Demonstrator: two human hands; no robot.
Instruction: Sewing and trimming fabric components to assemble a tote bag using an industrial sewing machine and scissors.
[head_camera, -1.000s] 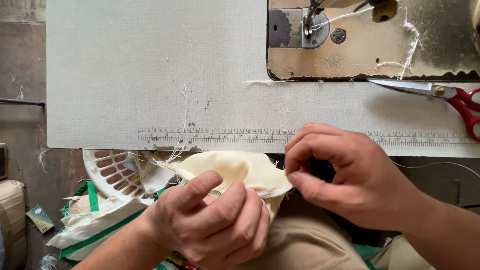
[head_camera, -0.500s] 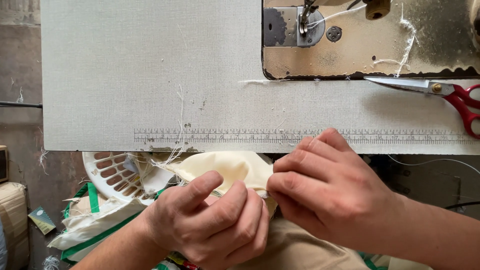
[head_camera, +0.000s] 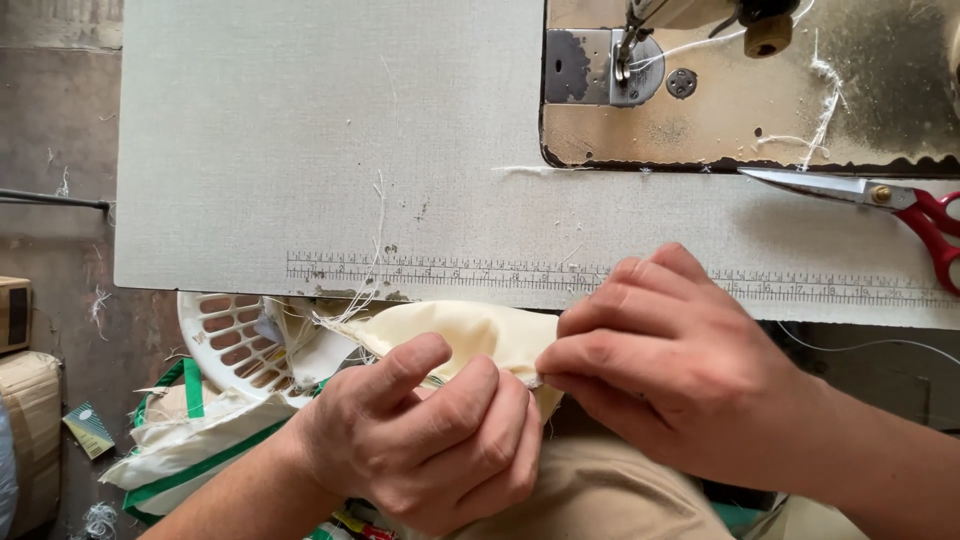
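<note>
A small piece of cream fabric (head_camera: 470, 328) is held just below the front edge of the grey sewing table (head_camera: 300, 150). My left hand (head_camera: 420, 440) grips it from below with curled fingers and the thumb on top. Pinching the cloth's right edge, my right hand (head_camera: 680, 360) has its fingertips touching those of the left. Loose threads hang off the cloth's left end. Most of the fabric is hidden under both hands.
A sewing machine bed with needle and presser foot (head_camera: 625, 60) sits at the table's far right. Red-handled scissors (head_camera: 880, 205) lie at the right. A printed ruler strip (head_camera: 450, 272) runs along the front edge. A white plastic basket (head_camera: 235, 340) with fabric scraps stands lower left.
My right hand has slid left along the cloth until its fingertips meet the left hand. The left hand has hardly moved.
</note>
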